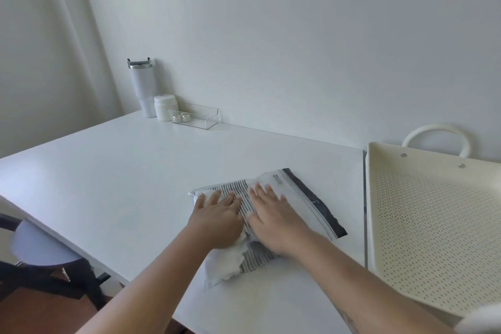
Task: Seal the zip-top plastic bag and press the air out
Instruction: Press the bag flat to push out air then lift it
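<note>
I see both flat hands, left hand (217,221) and right hand (273,221), fingers spread, pressing the clear zip-top plastic bag (303,198) holding striped and white cloth (245,192).

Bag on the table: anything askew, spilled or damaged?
Nothing stands out. The bag lies flat but skewed on the table, both hands pressing its striped fabric; no tear or spill visible.

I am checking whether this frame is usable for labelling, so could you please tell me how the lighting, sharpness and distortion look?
Head view: soft, even light with faint shadows and no strong glare on the table; wide-angle bending curves the table edge and stretches the perforated tray; both hands, left hand and right hand, slightly soft on the zip-top bag; a white blur at the bottom right corner.
</note>
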